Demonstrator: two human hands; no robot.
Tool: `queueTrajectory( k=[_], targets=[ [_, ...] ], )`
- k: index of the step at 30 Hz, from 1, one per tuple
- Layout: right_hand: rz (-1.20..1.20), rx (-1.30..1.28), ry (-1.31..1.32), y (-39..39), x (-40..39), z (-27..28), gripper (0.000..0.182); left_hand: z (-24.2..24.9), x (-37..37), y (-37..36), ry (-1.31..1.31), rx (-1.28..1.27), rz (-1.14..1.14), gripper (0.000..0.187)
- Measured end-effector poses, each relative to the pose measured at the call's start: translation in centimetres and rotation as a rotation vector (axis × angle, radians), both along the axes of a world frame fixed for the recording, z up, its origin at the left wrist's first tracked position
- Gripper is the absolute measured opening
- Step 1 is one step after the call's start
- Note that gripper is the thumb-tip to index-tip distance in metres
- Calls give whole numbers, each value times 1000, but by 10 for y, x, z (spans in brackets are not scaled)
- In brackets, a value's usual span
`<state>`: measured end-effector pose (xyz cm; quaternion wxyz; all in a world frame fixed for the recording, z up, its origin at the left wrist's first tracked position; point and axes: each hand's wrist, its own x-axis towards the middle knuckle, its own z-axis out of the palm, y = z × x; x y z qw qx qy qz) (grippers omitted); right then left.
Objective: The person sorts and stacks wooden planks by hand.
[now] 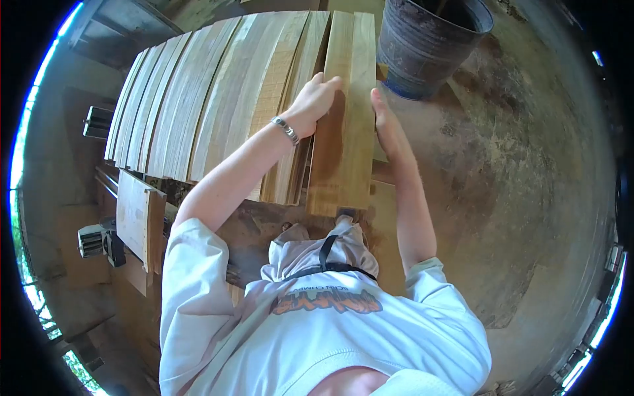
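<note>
Two long wooden boards (pixel 358 138) lie side by side at the right end of a row of planks, with a dark gap to their left. My left hand (pixel 318 100), with a metal-band watch on the wrist, is closed at the left edge of this pair. Its fingertips curl down out of sight. Against the pair's right edge, my right hand (pixel 391 129) grips from the outer side. Its thumb points up along the edge, and the other fingers are mostly hidden. A row of planks (pixel 218 99) spreads away to the left.
A dark ribbed bucket (pixel 429 46) stands on the floor beyond the boards to the right. Left of me are a pale wooden panel (pixel 135 214) and a grey motor-like unit (pixel 94 241). The concrete floor (pixel 502 191) is stained and dusty.
</note>
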<state>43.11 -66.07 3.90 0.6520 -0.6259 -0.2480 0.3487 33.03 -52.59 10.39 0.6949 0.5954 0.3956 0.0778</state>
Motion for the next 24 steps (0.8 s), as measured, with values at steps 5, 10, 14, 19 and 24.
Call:
queueTrajectory(
  k=[5,10,14,19,24],
  targets=[
    [93,-333,-183,-12,3,10,84,-40,12,0,2,431,-30,66],
    [148,50,79,-3,17,-54,74,12,-38,-11,-119,844,-229,66],
    [61,337,541,12,-15,-85,79,18,-106,46,84,1425,-282,65],
    [-62,481,307,21,-57,-37,74,-29,-136,81,429,1482,-297,69],
    [-34,618,168,27,-41,-20,80,-26,-137,80,351,1480,-251,69]
  ],
)
